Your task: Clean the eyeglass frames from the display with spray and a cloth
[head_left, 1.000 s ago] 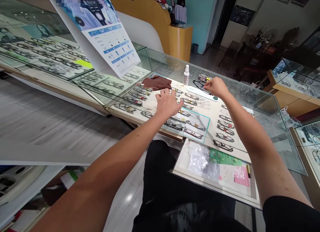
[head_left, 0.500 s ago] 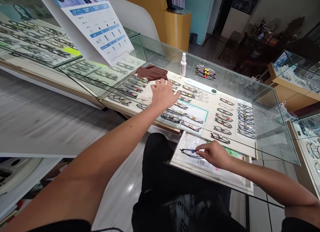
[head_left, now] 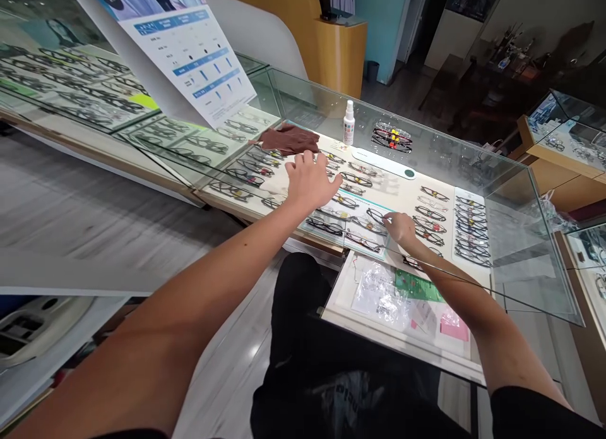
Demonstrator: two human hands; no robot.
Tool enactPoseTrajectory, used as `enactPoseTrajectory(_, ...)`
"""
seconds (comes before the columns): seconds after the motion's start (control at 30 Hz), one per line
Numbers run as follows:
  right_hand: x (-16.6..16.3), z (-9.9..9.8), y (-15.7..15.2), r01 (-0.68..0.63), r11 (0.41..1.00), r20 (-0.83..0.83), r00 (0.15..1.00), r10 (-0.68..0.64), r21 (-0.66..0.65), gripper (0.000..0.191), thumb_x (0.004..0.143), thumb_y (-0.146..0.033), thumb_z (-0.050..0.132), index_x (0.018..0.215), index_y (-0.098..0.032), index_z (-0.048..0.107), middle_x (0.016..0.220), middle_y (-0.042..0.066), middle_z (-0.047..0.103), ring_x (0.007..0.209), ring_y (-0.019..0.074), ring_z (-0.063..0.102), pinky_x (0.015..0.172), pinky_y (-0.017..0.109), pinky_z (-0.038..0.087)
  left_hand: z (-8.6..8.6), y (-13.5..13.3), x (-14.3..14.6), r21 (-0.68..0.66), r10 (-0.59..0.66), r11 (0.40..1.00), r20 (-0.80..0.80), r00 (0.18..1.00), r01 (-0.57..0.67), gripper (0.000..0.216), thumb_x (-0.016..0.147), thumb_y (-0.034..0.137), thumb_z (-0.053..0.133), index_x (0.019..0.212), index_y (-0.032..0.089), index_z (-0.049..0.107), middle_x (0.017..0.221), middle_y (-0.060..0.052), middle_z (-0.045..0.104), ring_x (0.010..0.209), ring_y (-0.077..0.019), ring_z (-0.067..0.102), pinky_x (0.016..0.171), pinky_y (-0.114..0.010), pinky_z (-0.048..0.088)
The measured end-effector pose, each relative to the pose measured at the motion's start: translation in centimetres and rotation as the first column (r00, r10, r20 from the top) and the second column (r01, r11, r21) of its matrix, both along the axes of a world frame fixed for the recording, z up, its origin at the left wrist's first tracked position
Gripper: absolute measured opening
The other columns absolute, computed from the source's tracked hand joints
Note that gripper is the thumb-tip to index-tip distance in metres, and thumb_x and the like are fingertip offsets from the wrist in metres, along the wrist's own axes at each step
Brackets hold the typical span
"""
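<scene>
My left hand (head_left: pixel 310 181) lies flat with fingers spread on the glass top of the display counter (head_left: pixel 473 155), just in front of a brown cloth (head_left: pixel 290 139). My right hand (head_left: pixel 401 227) reaches under the glass into the case and pinches a pair of dark-framed glasses (head_left: pixel 376 216) among the rows of frames (head_left: pixel 426 221) laid out on the white display board. Below it an open drawer (head_left: pixel 402 300) holds plastic bags and paper slips.
A white spray bottle (head_left: pixel 349 122) and a small pile of glasses (head_left: pixel 391 137) stand on the glass at the back. A slanted poster board (head_left: pixel 189 60) rises at the left. More glass cases (head_left: pixel 568 136) sit right. My dark-clothed legs are below.
My right hand took a pair of glasses from the pile on top, brought it down past the open drawer, and now holds it inside the case. My left hand stayed put.
</scene>
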State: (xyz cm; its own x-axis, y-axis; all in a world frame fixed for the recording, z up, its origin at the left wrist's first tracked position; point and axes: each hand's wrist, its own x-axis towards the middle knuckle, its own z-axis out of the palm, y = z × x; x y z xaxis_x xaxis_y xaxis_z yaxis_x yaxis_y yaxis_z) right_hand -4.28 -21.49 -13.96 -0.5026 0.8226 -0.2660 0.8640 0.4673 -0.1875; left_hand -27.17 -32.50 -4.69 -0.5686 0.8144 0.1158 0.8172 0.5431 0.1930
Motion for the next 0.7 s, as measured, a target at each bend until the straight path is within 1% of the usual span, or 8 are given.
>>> enactPoseTrajectory(0.13,-2.3,-0.8,1.6,-0.018,1.0,0.051,0.999,0.017,0.009,0.03,0.109,-0.027,0.056,0.123,-0.023,0.082,0.121,0.01,0.078,0.115,0.0273,0.071,0.089,0.031,0.051,0.1,0.0,0.1,0.003,0.005,1.0,0.005,1.0,-0.005,0.055,0.1,0.05,0.045,0.139,0.015,0.058,0.146,-0.024,0.054,0.138,-0.0438,0.047,0.116,-0.057,0.035)
enactPoseTrajectory(0.27,-3.7,-1.6,2.1,-0.04,0.999,0.072,0.997,0.04,0.003,0.031,0.109,-0.024,0.055,0.123,-0.02,0.082,0.123,0.011,0.077,0.115,0.0275,0.07,0.09,0.032,0.05,0.1,0.0,0.1,0.0,0.007,1.0,0.011,1.0,-0.007,0.054,0.1,0.05,0.045,0.139,0.015,0.058,0.146,-0.025,0.054,0.138,-0.0442,0.047,0.115,-0.057,0.035)
enactPoseTrajectory(0.37,-4.3,-1.9,2.1,-0.047,0.999,0.074,0.996,0.048,-0.011,0.03,0.108,-0.024,0.056,0.123,-0.021,0.081,0.124,0.011,0.077,0.115,0.0266,0.07,0.09,0.031,0.049,0.1,0.0,0.1,0.007,0.009,1.0,0.019,1.0,-0.009,0.054,0.099,0.049,0.045,0.14,0.016,0.057,0.147,-0.025,0.053,0.139,-0.0451,0.046,0.115,-0.059,0.035)
enactPoseTrajectory(0.57,-5.1,-1.7,2.0,-0.054,0.997,0.068,0.996,0.057,-0.045,0.028,0.108,-0.025,0.057,0.122,-0.021,0.081,0.123,0.011,0.077,0.115,0.0258,0.07,0.085,0.029,0.049,0.0,0.0,0.0,0.003,0.007,1.0,0.029,1.0,-0.007,0.055,0.099,0.049,0.045,0.141,0.015,0.055,0.148,-0.025,0.053,0.14,-0.0456,0.046,0.116,-0.059,0.034)
enactPoseTrajectory(0.7,-5.2,-1.2,1.8,-0.047,0.997,0.062,0.997,0.051,-0.054,0.029,0.109,-0.025,0.056,0.125,-0.02,0.079,0.123,0.011,0.077,0.115,0.0254,0.07,0.087,0.029,0.049,0.1,0.0,-0.1,-0.004,-0.001,1.0,0.034,0.999,0.001,0.055,0.099,0.05,0.044,0.14,0.015,0.055,0.148,-0.025,0.052,0.138,-0.0463,0.046,0.115,-0.06,0.034)
